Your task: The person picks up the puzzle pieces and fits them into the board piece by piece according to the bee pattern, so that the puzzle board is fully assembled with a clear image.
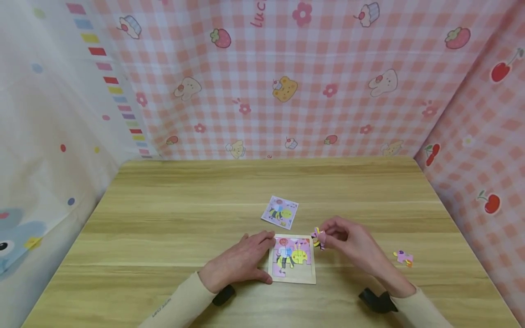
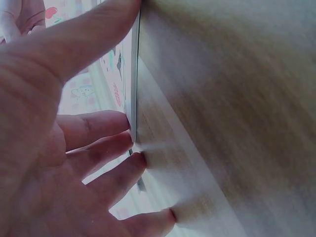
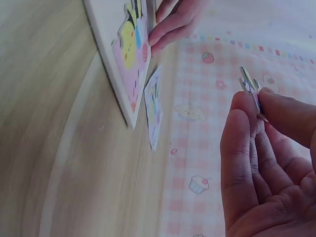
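Observation:
A square wooden puzzle tray (image 1: 313,273) lies on the table with bee pieces set in its upper part and lower left corner; bare wood shows at its lower right. Along the tray's left edge rests my left hand (image 1: 239,259), its fingers fairly straight and spread, thumb at the near corner and fingertips at the far one. My right hand (image 1: 352,243) pinches a pink, yellow and black puzzle piece (image 1: 318,238) between thumb and fingers, beside the tray's upper right corner. In the right wrist view that piece (image 3: 251,89) is seen nearly edge-on, raised above the table.
A printed picture card (image 1: 280,212) of the same bee lies just behind the tray. One loose puzzle piece (image 1: 404,258) sits on the wooden table (image 1: 172,218) to the right of my right hand. Patterned cloth (image 1: 262,64) hangs behind the table and at both sides.

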Action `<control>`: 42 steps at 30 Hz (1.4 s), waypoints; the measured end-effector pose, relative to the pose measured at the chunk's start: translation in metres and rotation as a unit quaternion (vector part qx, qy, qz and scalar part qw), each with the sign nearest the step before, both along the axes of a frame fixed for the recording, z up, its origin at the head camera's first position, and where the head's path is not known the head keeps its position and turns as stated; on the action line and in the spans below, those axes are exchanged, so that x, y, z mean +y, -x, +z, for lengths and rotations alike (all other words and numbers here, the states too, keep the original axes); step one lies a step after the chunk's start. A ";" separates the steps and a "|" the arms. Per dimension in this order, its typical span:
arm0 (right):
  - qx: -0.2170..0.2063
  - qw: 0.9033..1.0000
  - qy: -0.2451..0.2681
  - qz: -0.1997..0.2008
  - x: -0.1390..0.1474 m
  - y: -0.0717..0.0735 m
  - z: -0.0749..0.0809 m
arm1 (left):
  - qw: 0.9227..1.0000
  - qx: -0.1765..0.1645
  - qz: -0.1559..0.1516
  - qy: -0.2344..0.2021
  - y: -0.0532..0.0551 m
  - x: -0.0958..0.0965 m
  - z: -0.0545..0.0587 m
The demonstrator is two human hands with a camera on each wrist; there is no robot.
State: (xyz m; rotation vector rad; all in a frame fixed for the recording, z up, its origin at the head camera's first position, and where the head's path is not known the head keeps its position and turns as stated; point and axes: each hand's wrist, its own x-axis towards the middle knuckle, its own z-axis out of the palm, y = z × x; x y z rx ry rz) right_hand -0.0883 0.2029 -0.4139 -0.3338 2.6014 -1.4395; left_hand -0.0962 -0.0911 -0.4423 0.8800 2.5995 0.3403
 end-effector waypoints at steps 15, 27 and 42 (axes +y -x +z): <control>0.023 0.998 0.043 0.050 -0.014 0.001 -0.009 | 1.000 0.002 -0.003 -0.007 0.000 0.003 0.000; 0.005 0.998 0.040 0.055 -0.023 -0.005 -0.021 | 1.000 0.006 -0.004 -0.004 0.001 0.002 -0.003; -0.013 0.992 -0.040 0.121 -0.030 -0.011 -0.028 | 0.999 0.033 -0.011 -0.013 0.000 -0.001 -0.006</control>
